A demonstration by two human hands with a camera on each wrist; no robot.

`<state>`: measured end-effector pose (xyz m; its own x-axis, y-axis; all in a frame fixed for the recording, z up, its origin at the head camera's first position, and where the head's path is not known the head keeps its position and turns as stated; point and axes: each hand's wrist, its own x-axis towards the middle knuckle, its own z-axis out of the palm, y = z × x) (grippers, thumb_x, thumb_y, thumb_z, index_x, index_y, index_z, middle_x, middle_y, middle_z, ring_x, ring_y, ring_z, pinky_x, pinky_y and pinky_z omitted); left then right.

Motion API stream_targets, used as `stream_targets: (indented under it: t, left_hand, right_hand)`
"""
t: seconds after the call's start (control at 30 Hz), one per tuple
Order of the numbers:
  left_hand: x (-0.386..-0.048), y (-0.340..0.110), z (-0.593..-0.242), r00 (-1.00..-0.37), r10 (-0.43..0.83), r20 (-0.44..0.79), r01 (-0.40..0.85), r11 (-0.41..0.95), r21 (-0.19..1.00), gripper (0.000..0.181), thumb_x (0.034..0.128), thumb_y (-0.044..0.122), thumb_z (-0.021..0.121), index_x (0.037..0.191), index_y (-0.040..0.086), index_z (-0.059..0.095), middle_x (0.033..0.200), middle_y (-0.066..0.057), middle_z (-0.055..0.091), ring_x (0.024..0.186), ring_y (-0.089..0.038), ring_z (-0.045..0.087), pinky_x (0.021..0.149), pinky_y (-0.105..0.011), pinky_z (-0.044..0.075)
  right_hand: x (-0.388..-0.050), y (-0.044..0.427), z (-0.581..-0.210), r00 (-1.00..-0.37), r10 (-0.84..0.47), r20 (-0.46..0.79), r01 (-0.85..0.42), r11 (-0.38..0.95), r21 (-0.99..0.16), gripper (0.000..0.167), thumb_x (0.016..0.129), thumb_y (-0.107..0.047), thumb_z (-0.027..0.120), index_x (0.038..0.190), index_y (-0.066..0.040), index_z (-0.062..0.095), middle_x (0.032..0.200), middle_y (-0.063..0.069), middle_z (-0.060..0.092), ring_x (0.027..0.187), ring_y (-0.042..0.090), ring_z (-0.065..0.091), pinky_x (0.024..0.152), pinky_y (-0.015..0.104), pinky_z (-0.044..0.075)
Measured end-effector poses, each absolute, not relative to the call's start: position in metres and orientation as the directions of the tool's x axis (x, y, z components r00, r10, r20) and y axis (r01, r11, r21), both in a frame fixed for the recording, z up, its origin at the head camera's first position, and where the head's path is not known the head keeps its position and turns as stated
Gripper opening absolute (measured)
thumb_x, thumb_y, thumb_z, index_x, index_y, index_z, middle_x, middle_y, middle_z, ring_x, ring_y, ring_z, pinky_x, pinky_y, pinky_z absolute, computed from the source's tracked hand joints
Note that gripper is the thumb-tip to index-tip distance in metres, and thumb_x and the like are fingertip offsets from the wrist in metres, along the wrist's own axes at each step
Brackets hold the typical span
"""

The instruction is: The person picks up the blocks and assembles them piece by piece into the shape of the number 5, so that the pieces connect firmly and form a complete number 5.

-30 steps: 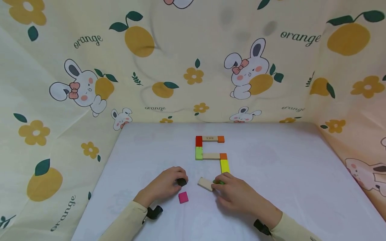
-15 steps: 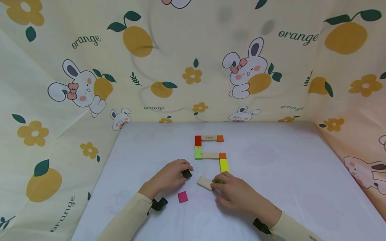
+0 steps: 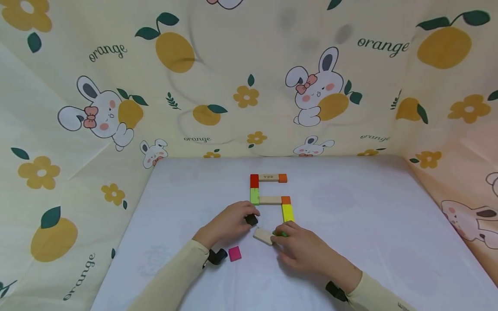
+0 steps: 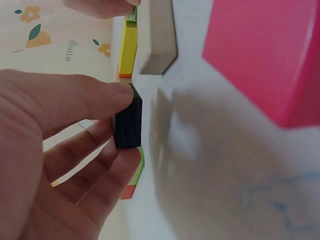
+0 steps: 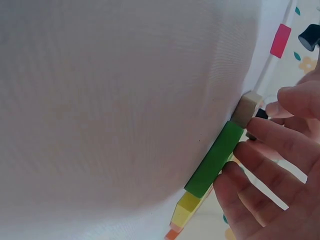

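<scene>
My left hand (image 3: pixel 229 222) pinches a small black block (image 4: pixel 129 122) between thumb and fingers, held just off the white tabletop in the left wrist view. My right hand (image 3: pixel 307 248) touches a green block (image 5: pixel 215 160) with its fingertips; the thumb stands apart from it. That green block continues a line below a yellow block (image 3: pixel 287 213). A plain wooden block (image 3: pixel 263 236) lies slanted by the right fingertips, its near end beside the green one. From the head view, my right hand hides most of the green block.
A pink block (image 3: pixel 235 254) lies by my left wrist. Farther back, a red block (image 3: pixel 254 180), a light green block (image 3: pixel 254 195), two wooden blocks and two orange ones join the yellow block in an angular figure. A patterned cloth (image 3: pixel 218 86) stands behind the table.
My left hand has carried the black block rightward and away from me, closer to the figure. My right hand and the blocks on the table stay in place.
</scene>
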<state>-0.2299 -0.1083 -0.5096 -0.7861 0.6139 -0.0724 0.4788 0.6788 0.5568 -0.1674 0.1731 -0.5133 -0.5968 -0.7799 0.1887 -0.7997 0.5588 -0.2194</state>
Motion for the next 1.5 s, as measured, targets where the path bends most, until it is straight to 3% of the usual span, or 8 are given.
stream_targets:
  t: [0.9, 1.5]
  left_hand:
    - [-0.227, -0.105, -0.529, -0.77, 0.636, -0.056, 0.509, 0.665, 0.547, 0.033, 0.0994, 0.009, 0.077, 0.131, 0.017, 0.075, 0.127, 0.008, 0.066, 0.117, -0.011, 0.06, 0.105, -0.03, 0.053]
    - [-0.225, -0.104, -0.526, -0.777, 0.625, -0.072, 0.498, 0.681, 0.537, 0.035, 0.1008, 0.011, 0.076, 0.135, 0.018, 0.073, 0.134, 0.007, 0.065, 0.125, -0.013, 0.06, 0.108, -0.031, 0.052]
  right_hand:
    - [-0.166, 0.172, -0.511, -0.621, -0.77, 0.147, -0.779, 0.584, -0.229, 0.032, 0.092, -0.022, 0.082, 0.122, -0.01, 0.082, 0.123, 0.003, 0.067, 0.115, 0.022, 0.06, 0.085, 0.036, 0.061]
    - [-0.167, 0.171, -0.51, -0.615, -0.772, 0.158, -0.782, 0.573, -0.245, 0.03, 0.093, -0.02, 0.083, 0.121, -0.01, 0.082, 0.122, 0.002, 0.068, 0.114, 0.022, 0.061, 0.087, 0.037, 0.061]
